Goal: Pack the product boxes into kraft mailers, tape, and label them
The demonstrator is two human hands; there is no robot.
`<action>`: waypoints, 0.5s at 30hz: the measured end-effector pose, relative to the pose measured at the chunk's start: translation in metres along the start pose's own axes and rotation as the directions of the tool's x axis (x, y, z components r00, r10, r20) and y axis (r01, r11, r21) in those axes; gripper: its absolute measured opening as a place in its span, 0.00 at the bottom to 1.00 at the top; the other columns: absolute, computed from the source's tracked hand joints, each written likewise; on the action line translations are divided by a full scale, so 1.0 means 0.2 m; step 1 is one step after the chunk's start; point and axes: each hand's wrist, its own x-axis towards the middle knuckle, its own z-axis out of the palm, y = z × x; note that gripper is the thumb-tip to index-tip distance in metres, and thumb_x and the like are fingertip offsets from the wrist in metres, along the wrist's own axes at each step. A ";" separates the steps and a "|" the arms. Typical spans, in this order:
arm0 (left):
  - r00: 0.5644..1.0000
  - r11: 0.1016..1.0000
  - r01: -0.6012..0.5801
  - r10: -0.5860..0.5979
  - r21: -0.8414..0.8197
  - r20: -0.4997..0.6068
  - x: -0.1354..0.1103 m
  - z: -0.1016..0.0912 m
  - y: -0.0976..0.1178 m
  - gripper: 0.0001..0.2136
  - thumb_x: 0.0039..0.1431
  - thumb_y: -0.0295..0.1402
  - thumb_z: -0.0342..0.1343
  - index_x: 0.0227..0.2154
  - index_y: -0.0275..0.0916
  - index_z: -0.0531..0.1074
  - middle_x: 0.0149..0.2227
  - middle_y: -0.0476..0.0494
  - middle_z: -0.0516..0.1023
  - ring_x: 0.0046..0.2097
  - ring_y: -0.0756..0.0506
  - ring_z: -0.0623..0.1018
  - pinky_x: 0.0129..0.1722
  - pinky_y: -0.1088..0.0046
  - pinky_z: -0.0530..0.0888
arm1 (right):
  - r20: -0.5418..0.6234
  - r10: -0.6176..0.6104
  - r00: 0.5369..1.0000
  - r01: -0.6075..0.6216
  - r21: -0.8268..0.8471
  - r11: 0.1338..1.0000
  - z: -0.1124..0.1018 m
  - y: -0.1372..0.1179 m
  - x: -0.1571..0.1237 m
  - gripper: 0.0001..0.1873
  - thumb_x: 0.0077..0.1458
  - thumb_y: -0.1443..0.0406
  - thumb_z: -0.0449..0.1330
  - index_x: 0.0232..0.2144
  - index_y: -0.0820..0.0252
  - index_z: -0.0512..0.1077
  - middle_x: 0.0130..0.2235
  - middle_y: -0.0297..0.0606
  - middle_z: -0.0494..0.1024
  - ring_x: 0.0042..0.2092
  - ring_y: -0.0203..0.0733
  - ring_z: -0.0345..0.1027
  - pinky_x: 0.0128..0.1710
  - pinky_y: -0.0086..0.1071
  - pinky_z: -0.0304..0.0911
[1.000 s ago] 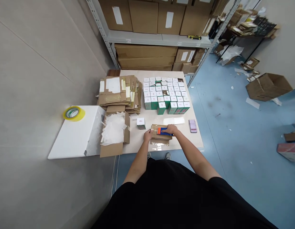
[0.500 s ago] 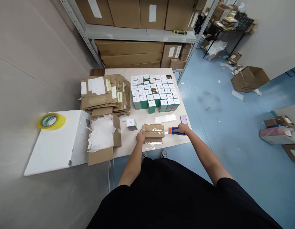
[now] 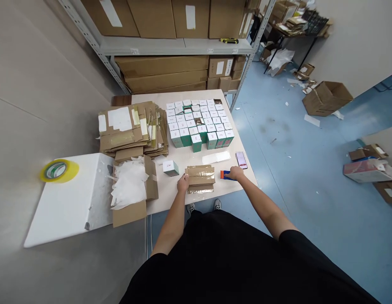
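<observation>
My left hand (image 3: 183, 184) grips the left end of a small taped carton (image 3: 200, 174), which lies near the front of the table (image 3: 164, 195), shiny tape across its top and a taped flap on the side toward me. My right hand (image 3: 236, 172) is closed around a blue-and-orange hand tool (image 3: 227, 175), just off the carton's right end. A second ago that tool was over the carton's top; half a second ago it was already past the right end, and my hand partly covered the smartphone (image 3: 242, 160), which now shows more fully. Beyond the carton lies a white strip (image 3: 216, 157), and a single white-topped box (image 3: 170, 168) stands beyond my left hand. Past these are rows of white-and-green boxes (image 3: 189, 124), a couple with open tops showing brown inside. To my left an open carton (image 3: 129, 214) holds crumpled white sheets (image 3: 129, 183), near a pile of flattened cardboard (image 3: 132, 126); farther left, a yellow tape roll (image 3: 59, 170) rests on a white block (image 3: 66, 198). The carton's flap sits close to the table's front edge, the smartphone near its right edge. A stretch of tabletop separates carton and tool, with blue floor (image 3: 278, 143) beyond the right edge.
</observation>
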 end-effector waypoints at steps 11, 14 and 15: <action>0.999 0.998 0.053 -0.053 0.029 -0.012 0.02 0.01 0.00 0.23 0.74 0.45 0.42 0.58 0.41 0.76 0.53 0.34 0.82 0.52 0.33 0.80 0.50 0.61 0.73 | -0.095 0.239 0.966 -0.203 0.285 0.937 0.52 -0.11 -0.03 0.29 0.69 0.47 0.51 0.57 0.62 0.72 0.51 0.57 0.81 0.54 0.57 0.76 0.51 0.41 0.66; 0.997 0.997 0.069 -0.069 0.018 -0.022 0.04 0.02 0.00 0.24 0.73 0.45 0.42 0.61 0.41 0.73 0.57 0.34 0.80 0.55 0.33 0.79 0.52 0.59 0.73 | -0.137 0.241 0.961 -0.182 0.344 0.921 0.56 0.05 -0.02 0.28 0.71 0.55 0.50 0.62 0.71 0.65 0.56 0.62 0.77 0.59 0.59 0.72 0.58 0.43 0.62; 0.998 0.998 0.066 -0.066 0.021 -0.024 0.04 0.02 0.00 0.24 0.73 0.44 0.42 0.61 0.41 0.74 0.58 0.35 0.80 0.56 0.33 0.78 0.53 0.59 0.73 | -0.122 0.238 0.964 -0.181 0.355 0.917 0.57 0.09 -0.01 0.28 0.70 0.57 0.50 0.63 0.72 0.64 0.58 0.63 0.76 0.60 0.59 0.71 0.59 0.44 0.61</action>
